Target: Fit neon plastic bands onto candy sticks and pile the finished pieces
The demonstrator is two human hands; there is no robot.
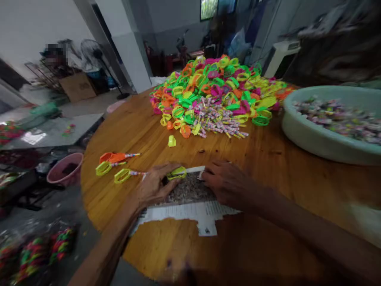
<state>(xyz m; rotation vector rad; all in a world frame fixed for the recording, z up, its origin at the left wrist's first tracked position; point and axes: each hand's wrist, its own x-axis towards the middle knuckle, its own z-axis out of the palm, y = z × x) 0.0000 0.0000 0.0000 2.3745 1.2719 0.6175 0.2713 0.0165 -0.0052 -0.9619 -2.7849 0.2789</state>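
Observation:
My left hand (pixel 157 183) has its thumb and fingers closed around a yellow looped plastic piece (pixel 178 173) at the left end of a dark speckled slab (pixel 193 187). At the slab's right end, the curled fingers of my right hand (pixel 222 179) pinch something small and whitish, mostly hidden. Printed paper (pixel 186 211) lies under the slab. Left of my left hand rest an orange plastic piece (pixel 112 157) and two yellow looped pieces (pixel 122 175), each joined to a thin patterned stick.
A large pile of neon plastic pieces (pixel 208 79) covers the back of the round wooden table (pixel 119 210). Patterned sticks (pixel 218 119) lie at its front. A pale green tub (pixel 321 145) of small wrapped items stands at right; a pink basin (pixel 64 171) is beyond the left edge.

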